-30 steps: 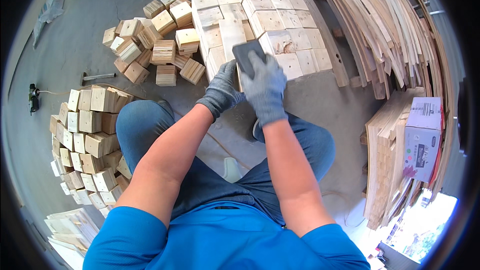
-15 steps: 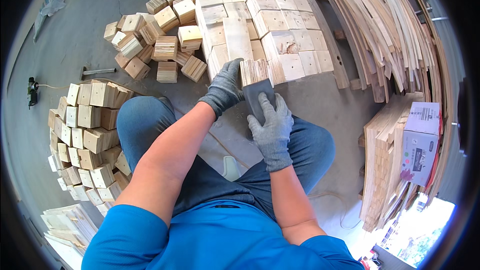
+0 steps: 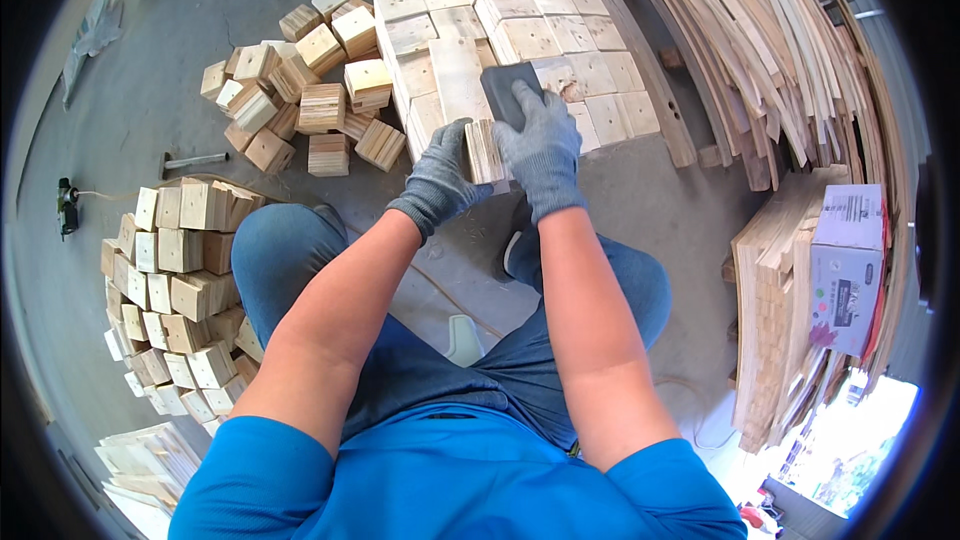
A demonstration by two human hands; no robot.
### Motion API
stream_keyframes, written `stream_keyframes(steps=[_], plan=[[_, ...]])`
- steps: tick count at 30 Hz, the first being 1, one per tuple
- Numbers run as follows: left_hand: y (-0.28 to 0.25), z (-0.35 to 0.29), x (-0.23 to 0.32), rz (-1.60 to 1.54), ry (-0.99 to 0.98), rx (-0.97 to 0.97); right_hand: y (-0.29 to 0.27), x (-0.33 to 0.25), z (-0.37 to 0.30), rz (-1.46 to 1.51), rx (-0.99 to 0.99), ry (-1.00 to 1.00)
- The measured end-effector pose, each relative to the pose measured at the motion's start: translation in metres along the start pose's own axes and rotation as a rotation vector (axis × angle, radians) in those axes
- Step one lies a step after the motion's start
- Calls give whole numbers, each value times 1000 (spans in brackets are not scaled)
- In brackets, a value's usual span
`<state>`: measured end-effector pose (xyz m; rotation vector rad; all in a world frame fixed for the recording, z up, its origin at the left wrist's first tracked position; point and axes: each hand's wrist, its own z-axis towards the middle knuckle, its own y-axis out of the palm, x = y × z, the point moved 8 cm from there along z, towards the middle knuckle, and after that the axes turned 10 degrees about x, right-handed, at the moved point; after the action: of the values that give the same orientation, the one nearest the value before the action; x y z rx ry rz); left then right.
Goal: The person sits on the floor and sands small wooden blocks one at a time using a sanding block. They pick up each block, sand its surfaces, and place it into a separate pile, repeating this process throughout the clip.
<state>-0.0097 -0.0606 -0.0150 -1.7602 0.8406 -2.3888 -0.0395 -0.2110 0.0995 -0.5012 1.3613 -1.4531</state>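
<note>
My left hand [image 3: 443, 183], in a grey glove, grips a layered wooden block [image 3: 482, 152] from its left side, in front of the stack's near edge. In my gloved right hand [image 3: 541, 148] is a flat, dark grey rectangular pad that looks like a sanding block [image 3: 508, 88]. The fingers of that hand lie over the pad, which is above the near part of the stack of wooden blocks [image 3: 555, 37]. Its lower end is beside the held block; whether they touch is hidden by my hand. A longer pale board [image 3: 456, 78] rests on the stack, left of the pad.
Loose wooden blocks [image 3: 321, 107] lie heaped left of the stack. More blocks [image 3: 180, 250] are piled by my left knee, near a hammer [image 3: 195, 160] and a dark green tool [image 3: 67, 207]. Long wood strips [image 3: 740, 50] and a purple-grey carton [image 3: 846, 265] stand on the right.
My right hand has moved forward with the sanding block, from the held block's near end to above the stack. My left hand keeps its hold, with the block slightly lower and left.
</note>
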Motion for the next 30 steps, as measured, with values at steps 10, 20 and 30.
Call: stream_keyframes(steps=[10, 20, 30], plan=[[-4, -1, 2, 76, -100, -50, -38, 39, -135, -15, -24, 57], [-1, 0, -3, 38, -77, -40, -3, 27, -10, 112, 0, 4], [-5, -2, 2, 81, -144, -74, -11, 70, -57, 671, -233, 401]])
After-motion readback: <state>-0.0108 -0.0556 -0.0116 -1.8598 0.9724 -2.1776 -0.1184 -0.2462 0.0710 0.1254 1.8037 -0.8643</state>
